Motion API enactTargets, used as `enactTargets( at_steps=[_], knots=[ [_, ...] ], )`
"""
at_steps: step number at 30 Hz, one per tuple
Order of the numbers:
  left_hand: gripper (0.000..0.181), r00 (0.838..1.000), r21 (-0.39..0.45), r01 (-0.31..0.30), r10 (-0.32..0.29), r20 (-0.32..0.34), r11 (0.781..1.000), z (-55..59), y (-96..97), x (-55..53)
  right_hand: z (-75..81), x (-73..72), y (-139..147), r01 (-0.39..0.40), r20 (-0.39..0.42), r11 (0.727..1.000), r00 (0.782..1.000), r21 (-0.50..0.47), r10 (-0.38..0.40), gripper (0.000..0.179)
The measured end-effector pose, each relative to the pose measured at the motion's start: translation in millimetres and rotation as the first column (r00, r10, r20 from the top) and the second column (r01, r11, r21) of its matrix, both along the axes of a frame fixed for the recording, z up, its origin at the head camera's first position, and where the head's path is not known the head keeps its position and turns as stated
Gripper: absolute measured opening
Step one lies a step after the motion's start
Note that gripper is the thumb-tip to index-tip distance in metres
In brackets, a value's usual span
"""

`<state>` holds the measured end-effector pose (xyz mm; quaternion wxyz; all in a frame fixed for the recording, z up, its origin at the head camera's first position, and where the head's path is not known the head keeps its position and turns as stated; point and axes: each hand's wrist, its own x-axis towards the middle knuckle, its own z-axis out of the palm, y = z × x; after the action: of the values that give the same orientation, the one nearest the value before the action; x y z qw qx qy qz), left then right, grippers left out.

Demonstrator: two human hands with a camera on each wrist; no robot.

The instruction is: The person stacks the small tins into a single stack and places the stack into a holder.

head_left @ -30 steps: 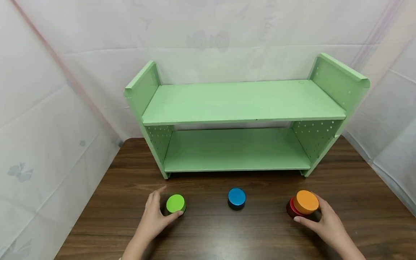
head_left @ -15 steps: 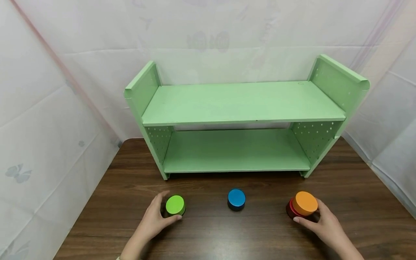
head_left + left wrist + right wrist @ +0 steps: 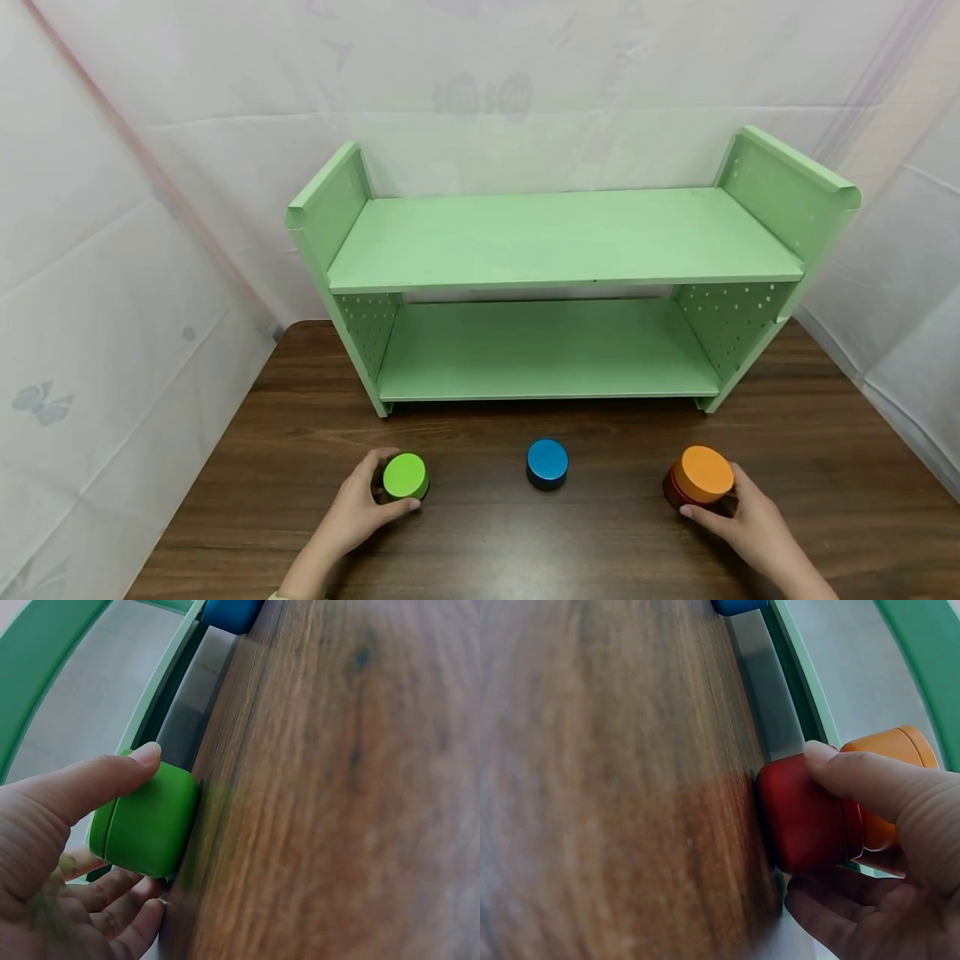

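My left hand (image 3: 354, 507) curls round a small round lime-green tin (image 3: 405, 476) standing on the table. In the left wrist view the thumb presses one side of that tin (image 3: 150, 821), with the other fingers bent round its far side. On the right, an orange tin (image 3: 703, 473) is stacked off-centre on a red tin (image 3: 806, 817). My right hand (image 3: 756, 522) grips the red one between thumb and fingers, and its index finger reaches behind the orange one. Midway between the hands stands a blue tin (image 3: 547, 461), untouched.
A light green two-tier shelf (image 3: 562, 237) stands behind the tins, its lower board (image 3: 547, 350) raised slightly over the dark wooden table (image 3: 517, 550). White patterned cloth (image 3: 480, 92) hangs behind and at both sides.
My left fingers have drawn in closer round the green tin, the index finger bending toward its far side. The right hand and the tins stay nearly in place.
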<state>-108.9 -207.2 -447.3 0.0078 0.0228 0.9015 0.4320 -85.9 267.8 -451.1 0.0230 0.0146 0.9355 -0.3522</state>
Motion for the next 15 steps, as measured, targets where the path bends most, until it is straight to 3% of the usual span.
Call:
enactTargets(
  at_steps=[15],
  knots=[
    [0.063, 1.0, -0.007, 0.016, -0.016, -0.002, 1.0, -2.0, -1.7, -0.7, -1.8, -2.8, -0.1, -0.001, 0.014, 1.0, 1.0, 0.017, 0.001, 0.074]
  ],
)
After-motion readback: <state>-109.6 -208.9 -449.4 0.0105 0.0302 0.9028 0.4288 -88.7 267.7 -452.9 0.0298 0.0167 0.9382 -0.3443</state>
